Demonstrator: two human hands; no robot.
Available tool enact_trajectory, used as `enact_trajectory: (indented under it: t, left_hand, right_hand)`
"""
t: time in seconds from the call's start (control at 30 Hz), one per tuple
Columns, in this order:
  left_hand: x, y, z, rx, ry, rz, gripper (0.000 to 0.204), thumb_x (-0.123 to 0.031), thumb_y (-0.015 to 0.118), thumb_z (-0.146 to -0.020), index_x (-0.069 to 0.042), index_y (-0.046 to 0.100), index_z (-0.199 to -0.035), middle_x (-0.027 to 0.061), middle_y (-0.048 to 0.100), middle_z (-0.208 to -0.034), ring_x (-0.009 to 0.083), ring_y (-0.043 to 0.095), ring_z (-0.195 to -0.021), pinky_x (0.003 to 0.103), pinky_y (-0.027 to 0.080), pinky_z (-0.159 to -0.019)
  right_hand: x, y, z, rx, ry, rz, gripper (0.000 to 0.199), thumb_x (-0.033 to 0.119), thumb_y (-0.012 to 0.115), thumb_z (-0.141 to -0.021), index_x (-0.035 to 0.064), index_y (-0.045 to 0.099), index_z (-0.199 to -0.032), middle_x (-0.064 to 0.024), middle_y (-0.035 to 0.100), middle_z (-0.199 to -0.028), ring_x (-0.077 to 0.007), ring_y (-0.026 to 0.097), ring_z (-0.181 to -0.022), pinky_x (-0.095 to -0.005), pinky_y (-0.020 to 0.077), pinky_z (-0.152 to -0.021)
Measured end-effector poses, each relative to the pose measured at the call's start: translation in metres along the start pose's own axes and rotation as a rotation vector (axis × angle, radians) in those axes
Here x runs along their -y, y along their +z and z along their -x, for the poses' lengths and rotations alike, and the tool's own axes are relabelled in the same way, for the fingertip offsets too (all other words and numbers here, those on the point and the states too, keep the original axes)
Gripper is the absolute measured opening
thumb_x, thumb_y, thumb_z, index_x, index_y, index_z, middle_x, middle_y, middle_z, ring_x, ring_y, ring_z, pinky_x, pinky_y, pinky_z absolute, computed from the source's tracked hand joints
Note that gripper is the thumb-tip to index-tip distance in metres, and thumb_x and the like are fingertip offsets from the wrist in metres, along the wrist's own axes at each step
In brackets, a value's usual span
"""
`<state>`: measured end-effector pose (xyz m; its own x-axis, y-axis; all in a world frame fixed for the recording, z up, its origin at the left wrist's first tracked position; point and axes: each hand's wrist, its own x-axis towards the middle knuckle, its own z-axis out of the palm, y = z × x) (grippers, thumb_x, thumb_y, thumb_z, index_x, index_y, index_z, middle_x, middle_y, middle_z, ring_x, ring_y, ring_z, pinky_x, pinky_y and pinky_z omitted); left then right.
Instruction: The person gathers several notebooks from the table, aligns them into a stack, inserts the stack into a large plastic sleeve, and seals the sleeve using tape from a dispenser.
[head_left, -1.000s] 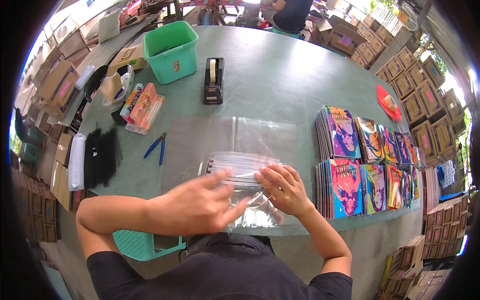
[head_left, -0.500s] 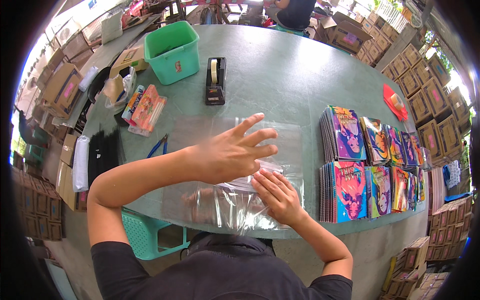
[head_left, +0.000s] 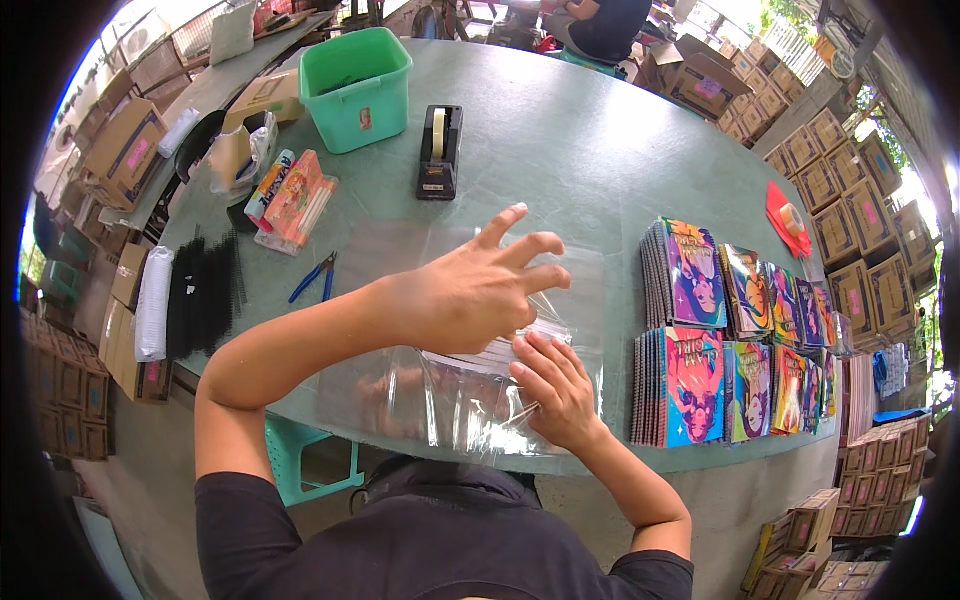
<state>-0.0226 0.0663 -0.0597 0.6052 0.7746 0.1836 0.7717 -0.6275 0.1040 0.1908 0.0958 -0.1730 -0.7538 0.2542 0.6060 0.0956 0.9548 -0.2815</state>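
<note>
A clear plastic sheet (head_left: 450, 410) lies wrinkled at the table's near edge, with a white-edged, layered bundle (head_left: 480, 360) under or inside it; my hands cover much of the bundle. Across its far side reaches my left hand (head_left: 480, 290), fingers spread and slightly bent, the thumb hidden beneath. My right hand (head_left: 558, 395) rests nearly flat on the plastic at the bundle's right end, fingertips close to the left hand. Neither hand visibly grips anything.
Two rows of colourful spiral notebooks (head_left: 695, 385) stand at the right. Farther off are a black tape dispenser (head_left: 440, 155) and a green bin (head_left: 355, 100). Blue-handled pliers (head_left: 315, 280), black binding strips (head_left: 205, 295) and a white roll (head_left: 153, 305) lie left.
My left hand's fingers have bent a little more and shifted slightly right. The right hand has stayed almost in place on the plastic. The whole view has tilted slightly.
</note>
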Motion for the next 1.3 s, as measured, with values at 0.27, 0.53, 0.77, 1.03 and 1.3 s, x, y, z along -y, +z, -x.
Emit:
enact_trajectory:
  t: [0.27, 0.53, 0.77, 1.03, 1.3]
  left_hand:
    - [-0.007, -0.011, 0.002, -0.008, -0.115, -0.29, 0.011, -0.018, 0.069, -0.067, -0.009, 0.069, -0.072, 0.0091, 0.048, -0.123, 0.029, 0.029, -0.128, 0.059, 0.011, -0.108]
    - [-0.002, 0.031, 0.042, -0.466, -0.559, 0.658, 0.034, -0.012, 0.076, -0.072, -0.004, 0.064, -0.103, 0.0088, 0.065, -0.102, 0.0148, 0.062, -0.079, 0.03, 0.05, -0.077]
    - [-0.029, 0.005, 0.087, -0.541, -0.395, 0.146, 0.03, -0.003, 0.073, -0.062, -0.014, 0.067, -0.09, 0.0066, 0.06, -0.11, 0.0292, 0.048, -0.112, 0.039, 0.038, -0.095]
    - [-0.046, 0.047, 0.054, -0.855, -0.332, 0.321, 0.019, -0.02, 0.067, -0.076, -0.014, 0.068, -0.094, 0.0129, 0.055, -0.12, 0.0307, 0.043, -0.118, 0.044, 0.031, -0.1]
    - [-0.031, 0.074, 0.059, -0.785, -0.484, 0.399, 0.09, -0.036, 0.082, -0.062, -0.011, 0.038, -0.137, 0.0206, 0.035, -0.137, 0.0297, 0.042, -0.122, 0.038, 0.04, -0.093]
  right_hand:
    - [0.006, -0.009, -0.005, 0.143, 0.019, 0.101, 0.045, 0.008, 0.064, -0.072, 0.0216, 0.061, -0.115, -0.0068, 0.053, -0.121, -0.0274, 0.048, -0.118, -0.0459, 0.0321, -0.104]
    - [0.013, -0.006, -0.005, -0.037, -0.001, 0.327, 0.045, 0.022, 0.07, -0.071, 0.0285, 0.061, -0.114, -0.0001, 0.043, -0.104, -0.0219, 0.037, -0.103, -0.0411, 0.0292, -0.091]
    - [0.01, -0.017, -0.012, 0.046, 0.069, 0.205, 0.054, 0.025, 0.078, -0.06, 0.026, 0.061, -0.112, -0.0003, 0.044, -0.103, -0.023, 0.038, -0.101, -0.0409, 0.0283, -0.088]
    - [0.011, -0.006, -0.026, -0.086, 0.08, 0.149, 0.028, 0.025, 0.076, -0.056, 0.0136, 0.063, -0.077, -0.0012, 0.051, -0.095, -0.023, 0.046, -0.092, -0.039, 0.0305, -0.081]
    - [0.008, 0.004, -0.036, -0.121, 0.161, 0.118, 0.028, 0.028, 0.074, -0.058, 0.0135, 0.064, -0.079, 0.0008, 0.053, -0.093, -0.022, 0.048, -0.092, -0.0394, 0.0292, -0.083]
